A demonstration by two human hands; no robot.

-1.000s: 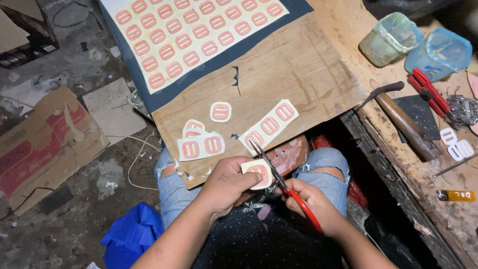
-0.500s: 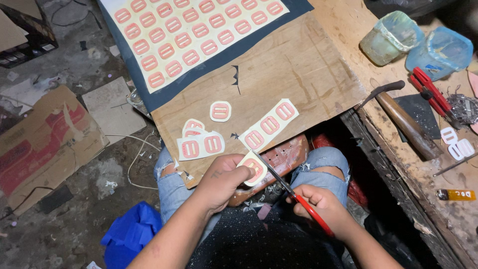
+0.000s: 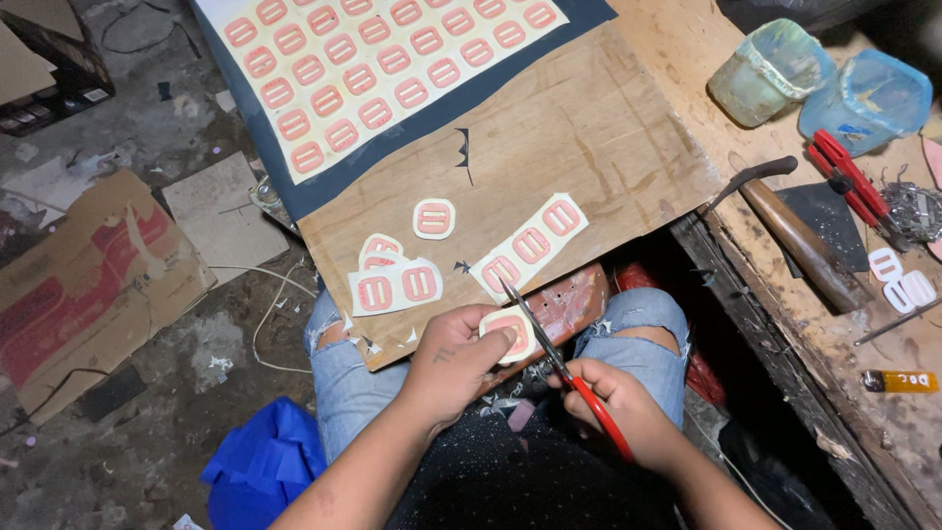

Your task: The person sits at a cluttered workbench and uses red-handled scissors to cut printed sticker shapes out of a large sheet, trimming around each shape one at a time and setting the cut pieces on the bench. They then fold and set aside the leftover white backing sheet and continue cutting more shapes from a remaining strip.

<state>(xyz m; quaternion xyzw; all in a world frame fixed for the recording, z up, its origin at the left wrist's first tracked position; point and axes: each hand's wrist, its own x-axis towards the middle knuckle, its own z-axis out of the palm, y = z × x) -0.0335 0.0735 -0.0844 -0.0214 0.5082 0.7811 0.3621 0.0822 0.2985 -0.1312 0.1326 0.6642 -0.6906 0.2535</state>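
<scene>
My left hand (image 3: pixel 454 361) pinches a small cream piece with a pink buckle shape (image 3: pixel 511 330) over my lap. My right hand (image 3: pixel 618 402) grips red-handled scissors (image 3: pixel 559 365), whose blades reach up along the piece's right edge. On the wooden board (image 3: pixel 589 147) on my knees lie cut pieces: a strip of three (image 3: pixel 531 245), a pair (image 3: pixel 396 287), a single one (image 3: pixel 433 218) and another partly under the pair (image 3: pixel 381 246). A large printed sheet of several pink shapes (image 3: pixel 383 69) lies at the board's far end on dark backing.
A workbench to the right holds a hammer (image 3: pixel 795 231), red pliers (image 3: pixel 849 182), two plastic tubs (image 3: pixel 770 74), white buckle pieces (image 3: pixel 898 280) and an orange tube (image 3: pixel 898 381). Cardboard (image 3: pixel 88 285) and a blue bag (image 3: pixel 260 466) lie on the dirty floor to the left.
The scissors have shifted along the piece's edge and the left hand has turned the piece slightly. The pieces on the board have not moved.
</scene>
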